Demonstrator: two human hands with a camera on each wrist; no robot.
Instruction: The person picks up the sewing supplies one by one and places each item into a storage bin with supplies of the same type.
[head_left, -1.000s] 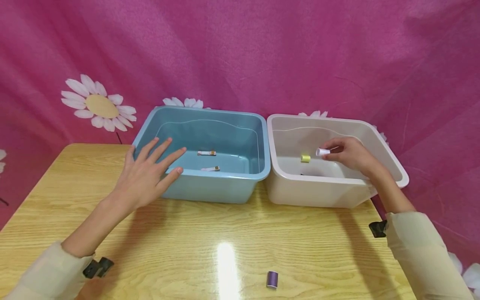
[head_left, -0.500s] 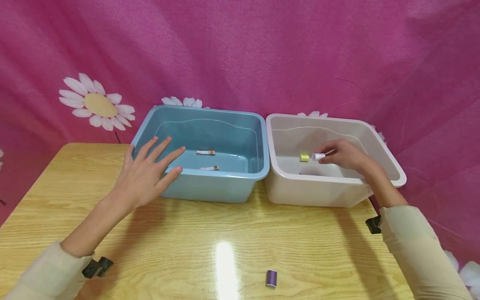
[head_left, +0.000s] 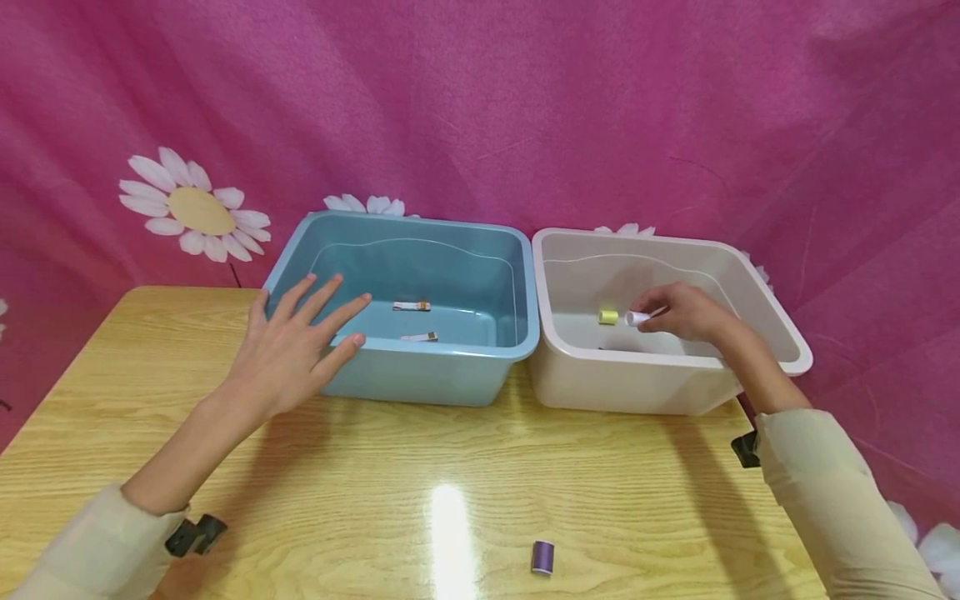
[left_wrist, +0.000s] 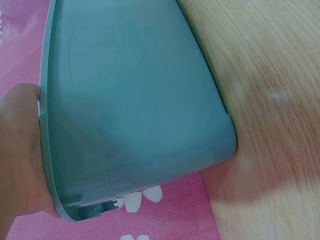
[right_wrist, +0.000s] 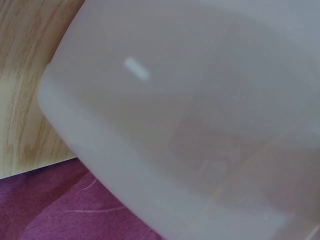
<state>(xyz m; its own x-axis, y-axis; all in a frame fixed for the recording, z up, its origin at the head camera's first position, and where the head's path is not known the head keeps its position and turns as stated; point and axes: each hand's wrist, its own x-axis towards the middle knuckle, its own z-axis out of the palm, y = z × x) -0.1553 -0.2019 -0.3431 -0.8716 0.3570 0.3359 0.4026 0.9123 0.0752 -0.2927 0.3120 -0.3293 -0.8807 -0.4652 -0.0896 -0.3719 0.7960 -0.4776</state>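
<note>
In the head view my right hand (head_left: 686,312) reaches into the beige bin (head_left: 630,387) and pinches a white thread spool (head_left: 637,318) between thumb and fingers. Just left of it, a yellow thread spool (head_left: 608,317) lies on the bin's floor. A sliver of something dark shows above the front rim. My left hand (head_left: 281,354), fingers spread, lies over the front left rim of the blue bin (head_left: 420,379); the left wrist view shows this hand (left_wrist: 22,155) at the bin's rim. The right wrist view has only the beige bin's outer wall (right_wrist: 150,115), hiding the right hand.
Two small, flat white pieces with brownish ends, one at the back (head_left: 412,307) and another nearer (head_left: 420,337), lie inside the blue bin. A purple thread spool (head_left: 543,557) stands near the front of the wooden table (head_left: 360,492). Behind the bins hangs a pink flowered cloth (head_left: 465,108).
My right hand has moved slightly left and lower in the beige bin, bringing the white spool close to the yellow one. The left hand has stayed in place.
</note>
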